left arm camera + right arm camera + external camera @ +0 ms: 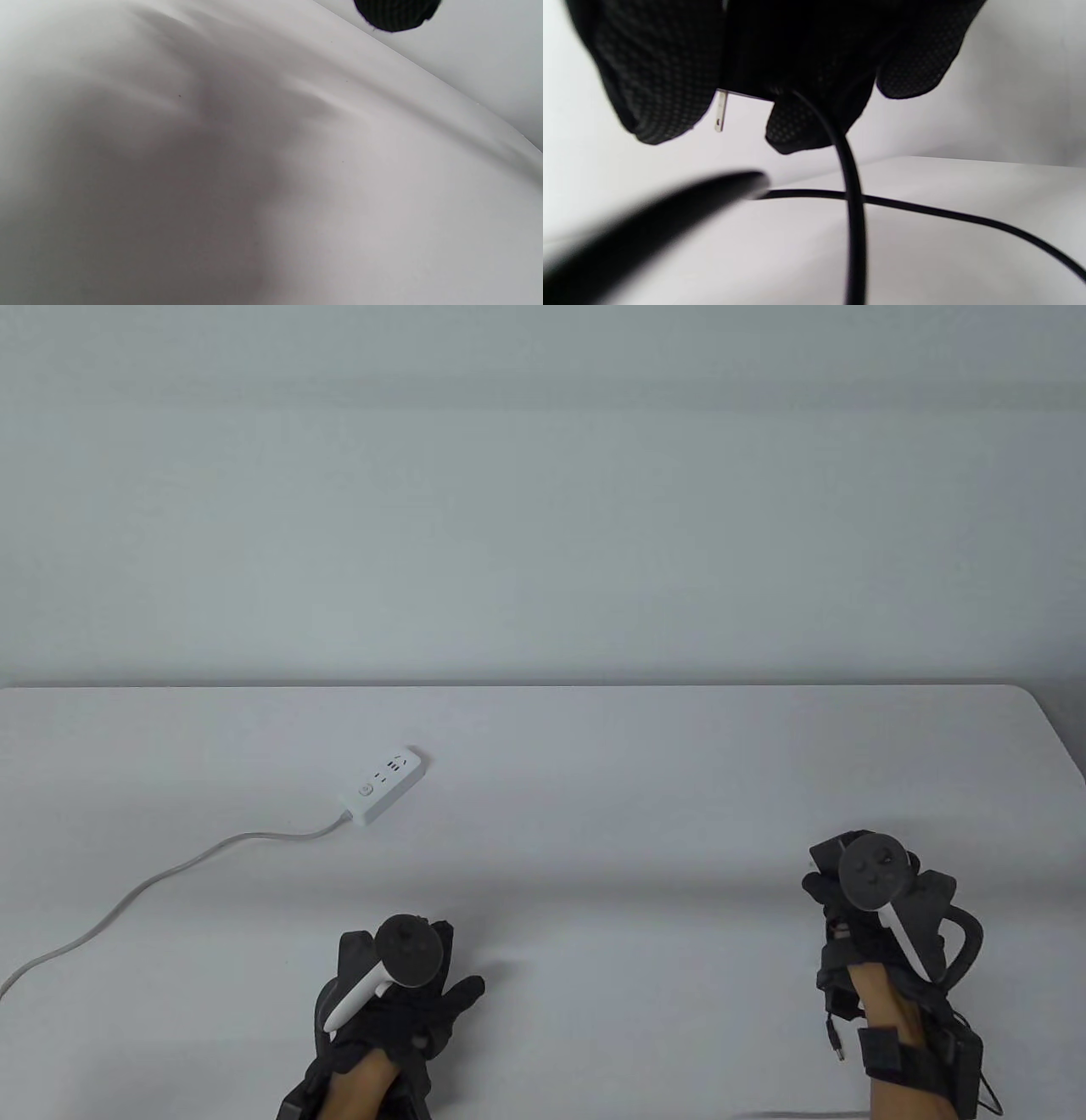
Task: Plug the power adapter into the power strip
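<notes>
The white power strip (382, 785) lies on the table at the left-centre, with its sockets facing up. My right hand (857, 899) is at the right of the table, far from the strip. In the right wrist view its fingers (657, 84) grip the black power adapter, whose metal prong (721, 112) points down above the table. The adapter's black cable (855, 220) hangs from it and loops on the table. The cable's barrel plug end (836, 1039) dangles by my right wrist. My left hand (407, 984) rests near the front edge, its fingers spread, and holds nothing. One fingertip (396, 15) shows in the left wrist view.
The strip's white cord (170, 874) curves from it to the table's left edge. The white table (594, 831) ends at a grey wall behind, with a rounded far right corner (1044, 712).
</notes>
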Demonstrator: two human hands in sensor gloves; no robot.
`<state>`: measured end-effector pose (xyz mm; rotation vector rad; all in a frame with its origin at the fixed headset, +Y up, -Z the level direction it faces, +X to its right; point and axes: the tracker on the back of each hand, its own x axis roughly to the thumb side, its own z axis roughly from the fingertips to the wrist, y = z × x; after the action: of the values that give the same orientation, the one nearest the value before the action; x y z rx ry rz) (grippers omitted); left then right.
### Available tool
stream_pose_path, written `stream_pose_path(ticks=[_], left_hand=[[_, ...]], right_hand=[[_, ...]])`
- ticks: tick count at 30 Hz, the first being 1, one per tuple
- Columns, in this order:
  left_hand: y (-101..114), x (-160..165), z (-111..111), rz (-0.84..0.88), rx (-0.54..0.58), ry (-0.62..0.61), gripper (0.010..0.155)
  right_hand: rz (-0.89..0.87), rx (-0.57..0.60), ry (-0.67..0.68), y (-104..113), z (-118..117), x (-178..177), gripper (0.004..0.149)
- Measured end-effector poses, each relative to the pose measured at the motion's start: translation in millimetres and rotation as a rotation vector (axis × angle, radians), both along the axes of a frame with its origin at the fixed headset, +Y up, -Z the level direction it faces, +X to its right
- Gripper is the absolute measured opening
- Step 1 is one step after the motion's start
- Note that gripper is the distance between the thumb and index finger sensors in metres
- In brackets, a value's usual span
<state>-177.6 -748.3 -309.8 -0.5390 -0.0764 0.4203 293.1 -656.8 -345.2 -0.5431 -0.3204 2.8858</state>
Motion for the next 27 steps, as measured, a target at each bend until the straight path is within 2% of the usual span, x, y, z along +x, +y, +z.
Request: stream_pose_path(ticks=[8, 16, 21, 27], left_hand=[[-0.2, -0.1, 0.1, -0.001, -0.007, -0.004, 0.085], [-0.5, 0.4, 0.1, -0.011, -0.018, -0.004, 0.086], [-0.9, -0.1, -0.3, -0.016, -0.021, 0.006, 0.086], [-1.8, -0.5, -0.8, -0.027, -0.018, 0.016, 0.086]], right_hand=[[-0.002, 0.043, 0.145, 5.0, 24.9, -46.7, 0.066], [-0.012, 0.017, 0.368, -7.0, 42.6, -100.1, 0.063], [0.046, 0.047, 0.446, -2.5, 57.0, -122.9, 0.063], [0.055, 0.073, 0.561, -9.0, 72.9, -151.3, 0.065]])
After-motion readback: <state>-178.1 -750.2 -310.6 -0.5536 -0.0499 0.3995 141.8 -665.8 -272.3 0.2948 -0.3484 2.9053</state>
